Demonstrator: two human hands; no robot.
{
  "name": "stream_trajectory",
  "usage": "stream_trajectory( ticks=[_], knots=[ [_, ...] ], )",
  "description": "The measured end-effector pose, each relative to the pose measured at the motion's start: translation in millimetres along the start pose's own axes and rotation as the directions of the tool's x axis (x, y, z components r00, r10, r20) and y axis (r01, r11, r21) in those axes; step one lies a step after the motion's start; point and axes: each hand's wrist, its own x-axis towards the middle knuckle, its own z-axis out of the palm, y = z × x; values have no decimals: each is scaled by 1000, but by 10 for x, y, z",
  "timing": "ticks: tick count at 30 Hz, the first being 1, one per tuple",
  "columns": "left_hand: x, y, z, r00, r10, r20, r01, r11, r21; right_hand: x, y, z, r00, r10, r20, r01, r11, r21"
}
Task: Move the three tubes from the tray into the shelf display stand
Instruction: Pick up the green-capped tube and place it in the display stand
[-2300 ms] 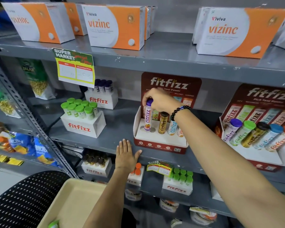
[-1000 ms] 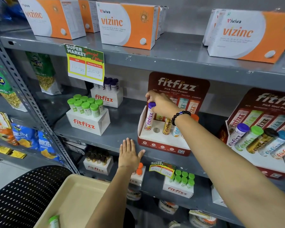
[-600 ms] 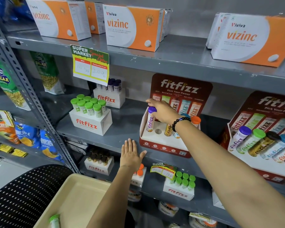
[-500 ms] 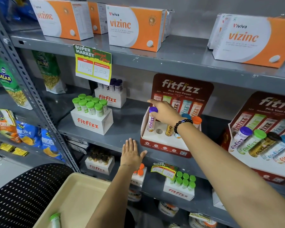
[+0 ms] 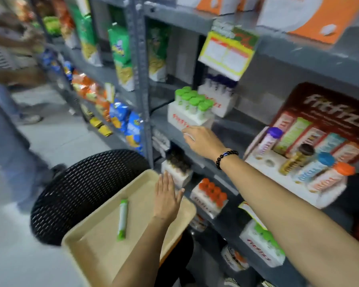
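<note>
- Shelves of goods; beige tray (image 5: 95, 251) holds one green tube (image 5: 122, 219).
- Right hand (image 5: 203, 139) and left hand (image 5: 167, 198): fingers open, empty.
- Better grip the tube mid-body, then seat it upright in the stand (image 5: 263, 172).

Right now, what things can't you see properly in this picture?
All in the head view:
- Price tag: writing lost to motion blur.
- Vizinc box: top cut off by the frame edge.
- Right hand: fingertips blurred, so touching the shelf is unclear.
- Green tube on tray: label too small.
</note>
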Motion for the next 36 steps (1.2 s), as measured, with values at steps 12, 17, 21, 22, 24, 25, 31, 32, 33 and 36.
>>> stream_trajectory(
  ticks=[12, 17, 21, 22, 24, 25, 31, 32, 33, 36],
  knots=[
    [-1309, -794, 674, 735, -678, 3, 676, 732, -89, 136, -931, 2332, 792, -228, 566, 198, 973, 116],
    [-1519, -844, 1132, 625, -775, 96, 781, 616, -103, 61, -1002, 3093, 762, -12, 648, -101, 985, 138],
    [-1553, -834, 1257, 612, -788, 69, 789, 601, -128, 99, -1072, 3435, 763, 122, 635, -304, 934, 186],
    [-1550, -841, 1264, 611, -789, 60, 789, 600, -133, 112, -1081, 3491, 765, 143, 628, -340, 918, 205],
    [-1552, -851, 1274, 618, -785, 52, 784, 609, -124, 134, -1111, 3597, 763, 184, 619, -405, 883, 237],
    [-1559, -853, 1285, 625, -779, 50, 778, 617, -119, 142, -1132, 3647, 756, 206, 621, -437, 865, 245],
    [-1573, -863, 1323, 632, -774, 36, 773, 627, -99, 141, -1237, 3821, 780, 283, 558, -483, 839, 249],
    [-1572, -859, 1312, 632, -774, 31, 772, 626, -107, 145, -1230, 3811, 778, 288, 558, -488, 837, 248],
    [-1571, -854, 1301, 634, -773, 27, 769, 628, -118, 154, -1219, 3790, 769, 296, 567, -504, 827, 251],
    [-1559, -838, 1266, 637, -770, 36, 767, 629, -132, 187, -1156, 3695, 740, 307, 598, -576, 748, 329]
  ],
)
